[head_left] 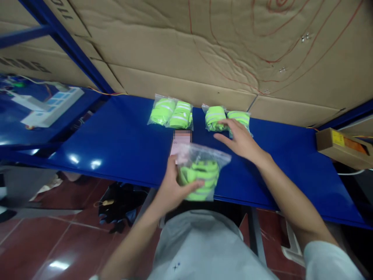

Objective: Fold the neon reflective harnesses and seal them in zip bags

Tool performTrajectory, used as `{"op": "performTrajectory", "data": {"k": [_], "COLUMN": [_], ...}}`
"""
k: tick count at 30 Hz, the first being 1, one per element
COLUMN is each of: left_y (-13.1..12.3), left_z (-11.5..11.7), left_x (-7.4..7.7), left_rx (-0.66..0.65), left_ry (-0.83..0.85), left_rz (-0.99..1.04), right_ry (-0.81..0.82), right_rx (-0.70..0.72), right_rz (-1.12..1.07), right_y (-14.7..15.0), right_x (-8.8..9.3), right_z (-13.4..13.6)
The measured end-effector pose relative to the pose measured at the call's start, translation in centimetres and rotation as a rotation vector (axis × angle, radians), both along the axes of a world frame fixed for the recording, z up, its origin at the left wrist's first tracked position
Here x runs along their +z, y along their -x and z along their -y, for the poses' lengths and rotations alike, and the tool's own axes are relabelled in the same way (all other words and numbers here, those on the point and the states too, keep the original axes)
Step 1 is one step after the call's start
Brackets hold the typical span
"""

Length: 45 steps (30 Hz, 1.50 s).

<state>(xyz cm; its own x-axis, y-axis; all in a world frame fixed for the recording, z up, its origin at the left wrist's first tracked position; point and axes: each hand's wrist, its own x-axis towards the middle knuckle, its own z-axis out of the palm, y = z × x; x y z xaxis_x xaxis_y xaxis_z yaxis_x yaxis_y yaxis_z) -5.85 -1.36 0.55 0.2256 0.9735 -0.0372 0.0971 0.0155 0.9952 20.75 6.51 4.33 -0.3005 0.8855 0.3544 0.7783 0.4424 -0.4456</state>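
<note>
My left hand (pixel 171 190) grips a clear zip bag (pixel 204 177) near the table's front edge. Inside the bag is a rolled neon-green band with silvery reflective stripes. My right hand (pixel 241 142) is open, thumb and fingers apart, and partly covers two similar bags, a left one (pixel 215 116) and a right one (pixel 240 116). Whether its fingertips touch them I cannot tell. Two more such bags, one at the left (pixel 162 111) and one beside it (pixel 181 116), lie side by side along the back. A pink phone-like object (pixel 180 144) lies partly behind the held bag.
A blue tabletop (pixel 122 144) carries everything. Behind it stands a cardboard wall (pixel 175 81) with red curved lines. An open cardboard box (pixel 344 147) sits at the right end, and a white power strip (pixel 55 107) at the left. A dark bundle (pixel 119 206) is on the floor below.
</note>
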Motion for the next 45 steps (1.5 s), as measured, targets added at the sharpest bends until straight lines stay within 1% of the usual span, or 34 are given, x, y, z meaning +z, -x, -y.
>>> {"op": "performTrajectory", "data": {"k": [1, 2, 3, 5, 7, 8, 9, 10, 12, 13, 15, 17, 19, 21, 23, 24, 25, 26, 27, 28, 29, 30, 31, 32, 34, 36, 37, 39, 42, 45], "left_y": [-0.2, -0.4, -0.7, -1.4, -2.4, -3.0, -3.6, -4.4, -6.0, -6.8, -8.3, -9.5, -10.4, -11.1, -11.4, -11.4, -11.3, -11.1, -10.8, -10.5, -10.2, -9.9, -9.7, -9.6, -9.5, -9.7, -9.7, -9.5, -9.1, -8.8], "left_z": [-1.8, -3.8, -5.9, -10.1, -13.7, -15.3, -16.7, -17.9, -19.9, -20.7, -21.7, -21.6, -20.1, -17.5, -14.4, -13.0, -11.8, -10.8, -10.1, -9.6, -9.4, -9.4, -9.4, -9.5, -9.7, -9.9, -10.0, -10.2, -10.6, -10.6], "left_x": [0.8, 1.5, 2.3, 3.4, 3.9, 3.9, 3.9, 3.7, 3.6, 3.7, 4.1, 4.5, 4.7, 4.5, 4.0, 3.8, 3.6, 3.4, 3.3, 3.2, 3.0, 2.8, 2.5, 2.1, 1.3, 0.5, 0.3, 0.3, 0.9, 1.5], "left_rx": [0.041, 0.066, 0.056, 0.055, 0.081, 0.082, 0.076, 0.062, 0.048, 0.054, 0.081, 0.081, 0.018, -0.086, -0.196, -0.239, -0.235, -0.193, -0.139, -0.085, -0.049, -0.044, -0.070, -0.120, -0.251, -0.350, -0.377, -0.389, -0.371, -0.369], "left_ry": [-0.062, -0.125, -0.193, -0.379, -0.558, -0.613, -0.640, -0.630, -0.537, -0.475, -0.387, -0.372, -0.386, -0.360, -0.265, -0.187, -0.035, 0.068, 0.133, 0.160, 0.139, 0.097, 0.054, 0.017, -0.025, -0.064, -0.095, -0.191, -0.388, -0.530], "left_rz": [0.014, 0.000, -0.030, -0.091, -0.208, -0.237, -0.251, -0.252, -0.251, -0.265, -0.300, -0.313, -0.283, -0.246, -0.194, -0.123, 0.073, 0.222, 0.333, 0.411, 0.433, 0.425, 0.398, 0.356, 0.246, 0.134, 0.083, -0.008, -0.129, -0.165], "right_ry": [-0.008, 0.028, 0.069, 0.075, 0.048, 0.022, -0.010, -0.045, -0.104, -0.104, -0.021, 0.125, 0.256, 0.339, 0.411, 0.452, 0.494, 0.534, 0.569, 0.590, 0.590, 0.563, 0.506, 0.426, 0.252, 0.152, 0.132, 0.104, 0.079, 0.090], "right_rx": [-0.091, -0.156, -0.192, -0.214, -0.257, -0.308, -0.371, -0.436, -0.522, -0.521, -0.443, -0.316, -0.215, -0.165, -0.110, -0.070, -0.024, 0.024, 0.071, 0.111, 0.141, 0.153, 0.136, 0.088, -0.075, -0.220, -0.261, -0.288, -0.300, -0.331], "right_rz": [0.144, 0.264, 0.334, 0.351, 0.314, 0.239, 0.094, -0.101, -0.504, -0.688, -0.977, -1.243, -1.411, -1.484, -1.515, -1.507, -1.474, -1.414, -1.333, -1.243, -1.157, -1.090, -1.044, -1.011, -0.929, -0.817, -0.771, -0.734, -0.733, -0.662], "right_y": [0.1, 0.3, 0.4, 0.4, -0.3, -1.0, -1.9, -2.9, -4.8, -5.6, -6.7, -7.2, -7.0, -6.3, -5.6, -5.3, -5.1, -5.0, -5.0, -5.2, -5.4, -5.7, -5.9, -6.1, -6.3, -6.4, -6.5, -6.8, -7.3, -7.5], "right_x": [-0.6, -1.3, -2.0, -2.8, -3.0, -2.9, -2.8, -2.6, -2.5, -2.4, -2.5, -2.5, -2.4, -2.2, -2.0, -1.8, -1.7, -1.6, -1.6, -1.5, -1.5, -1.5, -1.6, -1.7, -1.9, -2.2, -2.3, -2.3, -2.0, -1.3], "right_z": [-2.3, -4.2, -5.8, -7.8, -8.6, -8.6, -8.6, -8.4, -7.7, -7.2, -5.8, -4.1, -2.3, -0.8, 0.4, 1.0, 1.5, 2.0, 2.5, 2.8, 3.2, 3.4, 3.5, 3.5, 3.3, 3.1, 3.0, 3.0, 3.3, 3.8]}}
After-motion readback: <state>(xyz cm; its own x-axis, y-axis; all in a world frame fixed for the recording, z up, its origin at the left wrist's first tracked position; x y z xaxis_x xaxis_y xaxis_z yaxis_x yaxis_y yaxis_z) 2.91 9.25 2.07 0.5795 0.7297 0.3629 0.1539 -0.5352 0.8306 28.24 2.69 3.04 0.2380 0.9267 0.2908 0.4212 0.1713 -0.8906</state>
